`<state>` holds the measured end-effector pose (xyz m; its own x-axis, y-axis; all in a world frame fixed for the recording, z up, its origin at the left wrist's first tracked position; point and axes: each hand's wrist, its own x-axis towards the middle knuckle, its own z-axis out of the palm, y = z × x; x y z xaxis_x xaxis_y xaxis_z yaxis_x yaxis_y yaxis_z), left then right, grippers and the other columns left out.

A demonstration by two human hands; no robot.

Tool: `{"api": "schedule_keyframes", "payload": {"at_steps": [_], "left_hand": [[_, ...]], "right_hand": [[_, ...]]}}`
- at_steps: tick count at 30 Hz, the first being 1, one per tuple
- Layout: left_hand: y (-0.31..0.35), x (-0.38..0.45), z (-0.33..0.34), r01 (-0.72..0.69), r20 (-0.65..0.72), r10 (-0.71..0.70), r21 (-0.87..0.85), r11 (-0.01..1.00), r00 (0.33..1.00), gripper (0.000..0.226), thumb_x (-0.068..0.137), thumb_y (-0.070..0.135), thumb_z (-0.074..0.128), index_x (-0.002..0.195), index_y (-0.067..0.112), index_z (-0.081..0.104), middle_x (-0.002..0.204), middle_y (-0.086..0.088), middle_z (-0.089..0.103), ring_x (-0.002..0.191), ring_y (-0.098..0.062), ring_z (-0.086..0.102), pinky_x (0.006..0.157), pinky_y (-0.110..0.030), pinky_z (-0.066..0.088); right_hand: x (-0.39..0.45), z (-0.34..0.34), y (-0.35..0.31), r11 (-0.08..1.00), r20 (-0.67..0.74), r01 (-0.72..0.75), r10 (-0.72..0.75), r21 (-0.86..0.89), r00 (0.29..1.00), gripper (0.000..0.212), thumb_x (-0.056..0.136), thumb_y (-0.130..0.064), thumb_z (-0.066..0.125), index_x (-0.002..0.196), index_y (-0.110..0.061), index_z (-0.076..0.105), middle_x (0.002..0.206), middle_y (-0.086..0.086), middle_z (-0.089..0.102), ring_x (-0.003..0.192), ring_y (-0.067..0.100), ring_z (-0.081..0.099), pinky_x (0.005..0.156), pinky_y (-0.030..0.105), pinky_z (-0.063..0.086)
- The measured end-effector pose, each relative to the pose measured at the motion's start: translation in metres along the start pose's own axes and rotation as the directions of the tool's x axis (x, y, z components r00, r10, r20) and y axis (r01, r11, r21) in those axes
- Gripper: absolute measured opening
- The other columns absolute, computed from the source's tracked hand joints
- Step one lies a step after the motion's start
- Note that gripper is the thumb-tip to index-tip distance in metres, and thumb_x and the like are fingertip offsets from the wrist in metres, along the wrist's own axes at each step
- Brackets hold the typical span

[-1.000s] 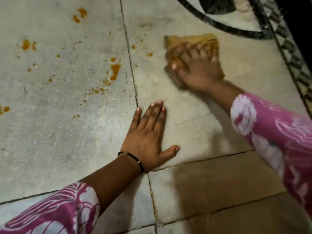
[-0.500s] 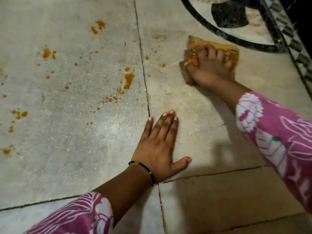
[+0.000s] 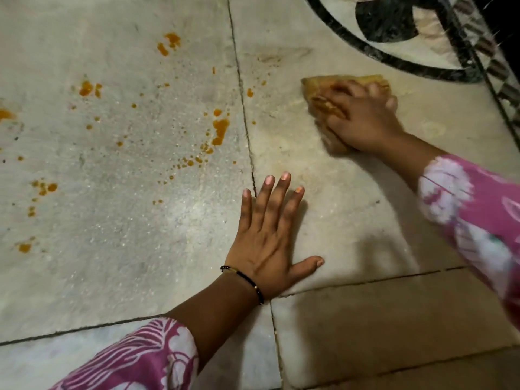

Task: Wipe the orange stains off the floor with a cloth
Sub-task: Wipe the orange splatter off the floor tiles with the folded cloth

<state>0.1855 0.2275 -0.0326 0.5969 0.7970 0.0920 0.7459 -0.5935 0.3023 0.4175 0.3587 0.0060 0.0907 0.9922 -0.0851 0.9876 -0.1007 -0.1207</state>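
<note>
My right hand (image 3: pixel 363 119) presses a folded tan cloth (image 3: pixel 318 85), smeared with orange, flat onto the pale stone floor (image 3: pixel 112 249) at the upper right. Most of the cloth is hidden under the fingers. My left hand (image 3: pixel 270 237) lies flat on the floor in the middle, fingers spread, holding nothing. Orange stains (image 3: pixel 219 130) are scattered over the slab to the left of the dark joint line, from large blobs to fine specks. A few small orange spots (image 3: pixel 250 92) sit just right of the joint, between it and the cloth.
A dark curved inlay band (image 3: pixel 394 63) and a patterned border (image 3: pixel 495 66) run across the upper right corner of the floor. Pink patterned sleeves cover both forearms. Darker beige tiles (image 3: pixel 394 319) lie at the lower right.
The right hand and cloth have slid toward me and slightly right over the slab. The view has shifted, so the stains sit lower in frame. The left hand stays planted.
</note>
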Motion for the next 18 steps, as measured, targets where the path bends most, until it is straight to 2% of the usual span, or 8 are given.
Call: {"api": "schedule_keyframes", "payload": {"at_steps": [1,4,6,8,11,14,16,18], "left_hand": [[0.000,0.000,-0.001,0.004,0.007,-0.004,0.000,1.000,1.000,0.102,0.076,0.074,0.045,0.149,0.011,0.010,0.157,-0.010,0.000,0.145,-0.029,-0.006,0.115,-0.053,0.000],[0.001,0.000,-0.002,0.013,0.010,-0.013,-0.009,1.000,1.000,0.105,0.077,0.072,0.047,0.148,0.006,0.007,0.157,-0.011,0.000,0.145,-0.029,-0.005,0.116,-0.051,-0.001],[0.002,-0.001,-0.003,0.012,-0.002,-0.012,-0.020,1.000,1.000,0.107,0.078,0.071,0.048,0.148,0.004,0.004,0.156,-0.012,0.001,0.145,-0.028,-0.004,0.117,-0.049,-0.001],[0.001,-0.001,-0.004,0.014,-0.009,-0.014,-0.025,1.000,1.000,0.106,0.078,0.072,0.047,0.148,0.003,0.004,0.156,-0.012,0.002,0.145,-0.027,-0.004,0.117,-0.049,0.000],[0.000,0.002,-0.004,0.007,0.044,-0.007,-0.010,1.000,0.999,0.106,0.078,0.074,0.042,0.149,0.005,0.003,0.157,-0.012,0.002,0.146,-0.026,-0.004,0.116,-0.049,0.000],[-0.001,0.004,-0.002,-0.003,0.122,0.001,0.014,1.000,0.993,0.103,0.080,0.075,0.037,0.149,0.008,0.000,0.159,-0.011,0.000,0.146,-0.022,-0.004,0.116,-0.048,-0.002],[-0.001,0.005,0.000,-0.017,0.164,0.012,0.025,1.000,0.986,0.099,0.081,0.074,0.033,0.151,0.010,0.005,0.159,-0.010,0.002,0.146,-0.021,-0.002,0.116,-0.048,-0.002],[-0.001,0.005,-0.001,-0.020,0.182,0.014,0.031,0.999,0.983,0.096,0.081,0.074,0.032,0.151,0.011,0.009,0.159,-0.009,0.004,0.146,-0.021,-0.001,0.116,-0.048,-0.002]], "right_hand": [[0.011,-0.001,-0.019,1.000,0.029,0.025,-0.025,0.003,0.999,0.066,0.075,-0.062,0.026,0.139,-0.045,0.037,0.152,-0.008,0.028,0.129,0.030,0.027,0.101,0.051,0.021],[0.004,0.007,-0.070,0.939,0.161,0.340,-0.327,-0.058,0.931,0.062,0.081,-0.060,0.032,0.142,-0.045,0.033,0.155,-0.008,0.024,0.134,0.029,0.023,0.106,0.054,0.018],[-0.031,0.015,-0.070,0.886,0.147,0.461,-0.451,-0.040,0.880,0.055,0.086,-0.056,0.034,0.140,-0.045,0.037,0.155,-0.009,0.026,0.132,0.027,0.026,0.104,0.051,0.019],[-0.071,0.019,-0.042,0.874,0.086,0.486,-0.485,0.002,0.870,0.059,0.079,-0.055,0.032,0.136,-0.045,0.045,0.151,-0.010,0.034,0.126,0.027,0.035,0.097,0.047,0.024],[-0.114,0.018,0.026,0.930,0.053,0.367,-0.368,0.034,0.928,0.059,0.075,-0.055,0.038,0.133,-0.048,0.042,0.148,-0.006,0.039,0.123,0.033,0.039,0.094,0.050,0.027],[-0.108,0.010,0.073,0.990,0.012,0.119,-0.119,-0.074,0.993,0.063,0.078,-0.061,0.031,0.139,-0.043,0.035,0.152,-0.002,0.032,0.124,0.036,0.035,0.095,0.051,0.025],[-0.076,0.006,0.078,0.992,-0.051,-0.109,0.105,-0.068,0.993,0.066,0.083,-0.066,0.026,0.143,-0.039,0.030,0.154,-0.001,0.026,0.128,0.036,0.030,0.099,0.054,0.022],[-0.034,0.008,0.059,0.960,-0.052,-0.279,0.278,-0.020,0.959,0.064,0.087,-0.068,0.026,0.145,-0.040,0.026,0.157,-0.002,0.019,0.134,0.034,0.023,0.105,0.057,0.016]]}}
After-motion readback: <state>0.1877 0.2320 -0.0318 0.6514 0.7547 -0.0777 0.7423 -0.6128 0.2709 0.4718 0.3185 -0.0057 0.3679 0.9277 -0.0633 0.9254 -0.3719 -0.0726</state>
